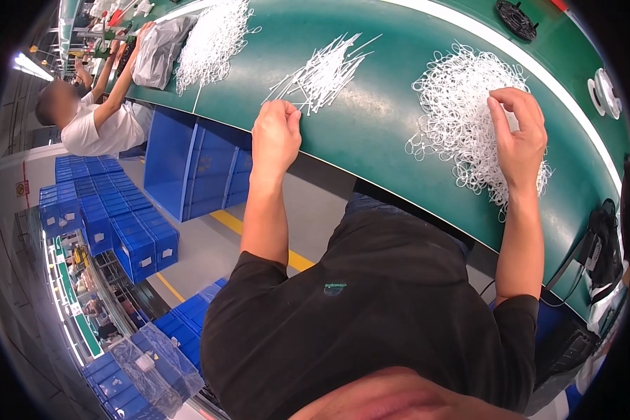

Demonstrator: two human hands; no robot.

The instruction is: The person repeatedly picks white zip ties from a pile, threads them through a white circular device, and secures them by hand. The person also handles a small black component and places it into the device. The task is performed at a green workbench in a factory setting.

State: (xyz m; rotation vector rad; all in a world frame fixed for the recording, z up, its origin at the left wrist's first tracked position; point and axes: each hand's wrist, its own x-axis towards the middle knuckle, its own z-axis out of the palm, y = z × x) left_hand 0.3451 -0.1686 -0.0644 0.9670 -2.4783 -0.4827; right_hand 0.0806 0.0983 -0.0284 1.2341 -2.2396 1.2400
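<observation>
My left hand (276, 133) rests at the near edge of the green belt table (371, 119), fingers curled in a fist next to a pile of thin white straight strips (325, 70); whether a strip is pinched in it is hidden. My right hand (519, 136) lies on a heap of small white plastic loops (458, 115), thumb and fingers pinching at loops on top of the heap.
A second spread of white strips (213, 42) and a grey plastic bag (157, 52) lie further left, where another person in a white shirt (101, 126) works. Black and white round parts (516, 17) sit at the far edge. Blue crates (196, 168) stand under the table.
</observation>
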